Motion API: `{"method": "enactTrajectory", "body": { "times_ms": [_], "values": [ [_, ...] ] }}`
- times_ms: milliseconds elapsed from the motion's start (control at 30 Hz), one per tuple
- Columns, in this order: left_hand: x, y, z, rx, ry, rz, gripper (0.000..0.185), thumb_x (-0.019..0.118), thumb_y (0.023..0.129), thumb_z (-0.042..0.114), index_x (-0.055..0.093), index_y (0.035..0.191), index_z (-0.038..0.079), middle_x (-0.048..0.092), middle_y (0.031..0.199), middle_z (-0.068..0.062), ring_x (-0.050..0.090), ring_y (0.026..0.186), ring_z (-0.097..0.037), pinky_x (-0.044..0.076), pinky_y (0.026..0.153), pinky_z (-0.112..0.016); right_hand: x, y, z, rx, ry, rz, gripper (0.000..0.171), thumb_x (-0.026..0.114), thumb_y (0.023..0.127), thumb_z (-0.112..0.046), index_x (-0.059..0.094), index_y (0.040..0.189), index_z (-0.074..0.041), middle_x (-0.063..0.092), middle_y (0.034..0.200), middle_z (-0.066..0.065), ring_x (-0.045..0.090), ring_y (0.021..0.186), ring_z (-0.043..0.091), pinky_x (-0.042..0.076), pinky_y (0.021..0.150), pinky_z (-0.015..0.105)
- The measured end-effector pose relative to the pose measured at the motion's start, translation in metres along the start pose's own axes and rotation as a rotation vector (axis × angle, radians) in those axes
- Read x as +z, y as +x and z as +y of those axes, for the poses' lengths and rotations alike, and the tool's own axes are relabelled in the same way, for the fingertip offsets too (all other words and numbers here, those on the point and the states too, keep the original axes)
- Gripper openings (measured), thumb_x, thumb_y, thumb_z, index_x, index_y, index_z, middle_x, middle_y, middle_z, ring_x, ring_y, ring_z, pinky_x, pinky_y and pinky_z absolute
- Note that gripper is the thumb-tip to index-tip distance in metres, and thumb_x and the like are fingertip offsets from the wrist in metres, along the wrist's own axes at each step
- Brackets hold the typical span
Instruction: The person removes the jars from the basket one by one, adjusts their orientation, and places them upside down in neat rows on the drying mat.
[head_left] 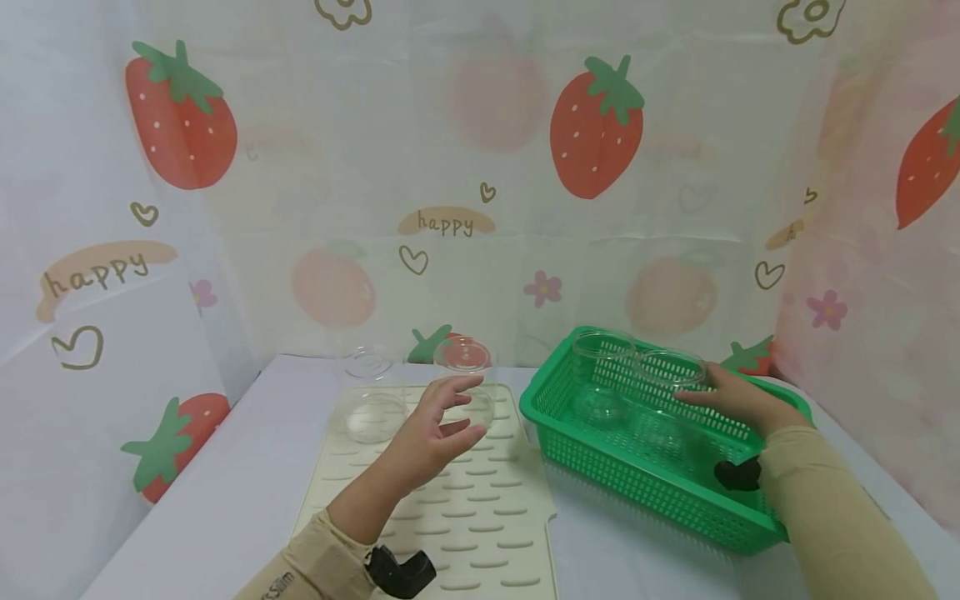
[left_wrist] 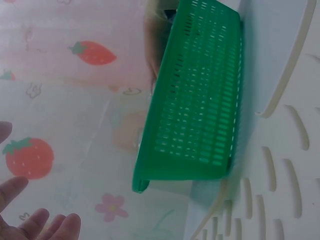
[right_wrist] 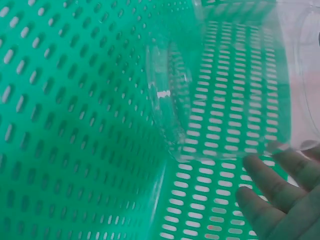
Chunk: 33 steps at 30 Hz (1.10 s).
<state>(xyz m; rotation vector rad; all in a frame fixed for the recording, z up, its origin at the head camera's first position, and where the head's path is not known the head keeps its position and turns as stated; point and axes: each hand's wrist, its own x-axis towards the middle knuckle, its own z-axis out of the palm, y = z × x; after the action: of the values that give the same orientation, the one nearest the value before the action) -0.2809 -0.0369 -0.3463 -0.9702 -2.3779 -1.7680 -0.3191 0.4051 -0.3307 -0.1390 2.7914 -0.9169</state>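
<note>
Right hand [head_left: 750,400]: fingers parted at the rim of the right-hand clear jar [head_left: 667,396], in the green basket [head_left: 652,483]; whether they grip cannot be told. Left hand [head_left: 435,425]: fingers loosely spread, empty, near clear containers [head_left: 375,417] on the mat [head_left: 491,515].

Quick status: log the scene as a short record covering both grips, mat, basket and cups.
Left grip: holding nothing, near right mat cup
Right grip: at right basket cup; firmness of hold unclear
Mat: cream, bears right and left mat cup
Basket: green, contains right and left basket cup
Cup count: four, all clear
</note>
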Motion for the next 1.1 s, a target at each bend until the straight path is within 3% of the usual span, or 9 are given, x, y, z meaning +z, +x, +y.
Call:
{"method": "enactTrajectory", "body": {
  "times_ms": [300, 633, 900, 1100],
  "values": [
    [0.002, -0.001, 0.001, -0.011, 0.007, 0.000, 0.056, 0.063, 0.086, 0.013, 0.038, 0.136, 0.016, 0.030, 0.137, -0.007, 0.036, 0.126, -0.025, 0.041, 0.098, -0.037, 0.005, 0.011, 0.003, -0.045, 0.053, 0.044, 0.111, 0.068, 0.076, -0.048, -0.005, 0.145, 0.000, 0.015, 0.142, 0.033, 0.017, 0.128, 0.051, 0.029, 0.097, 0.062],
    [0.003, -0.002, 0.001, -0.009, 0.002, 0.004, 0.055, 0.063, 0.086, 0.014, 0.039, 0.135, 0.017, 0.030, 0.137, -0.008, 0.036, 0.125, -0.026, 0.041, 0.098, -0.038, 0.004, 0.008, -0.002, -0.068, 0.058, 0.086, 0.114, 0.070, 0.073, -0.051, -0.002, 0.144, 0.001, 0.013, 0.144, 0.032, 0.015, 0.129, 0.051, 0.028, 0.096, 0.064],
    [0.003, -0.002, 0.001, -0.009, -0.009, 0.004, 0.055, 0.063, 0.086, 0.013, 0.039, 0.135, 0.015, 0.029, 0.138, -0.008, 0.036, 0.125, -0.026, 0.041, 0.098, -0.039, 0.002, 0.010, -0.007, -0.127, -0.012, 0.165, 0.108, 0.071, 0.074, -0.048, 0.005, 0.144, 0.003, 0.028, 0.137, 0.030, 0.026, 0.124, 0.050, 0.035, 0.091, 0.061],
    [0.002, -0.002, 0.000, -0.009, -0.004, 0.005, 0.054, 0.062, 0.086, 0.014, 0.039, 0.135, 0.016, 0.029, 0.137, -0.008, 0.036, 0.125, -0.026, 0.041, 0.098, -0.038, 0.001, 0.008, -0.007, -0.139, -0.008, 0.191, 0.106, 0.072, 0.074, -0.045, 0.008, 0.144, 0.003, 0.031, 0.135, 0.029, 0.028, 0.122, 0.051, 0.038, 0.090, 0.060]
  ]
}}
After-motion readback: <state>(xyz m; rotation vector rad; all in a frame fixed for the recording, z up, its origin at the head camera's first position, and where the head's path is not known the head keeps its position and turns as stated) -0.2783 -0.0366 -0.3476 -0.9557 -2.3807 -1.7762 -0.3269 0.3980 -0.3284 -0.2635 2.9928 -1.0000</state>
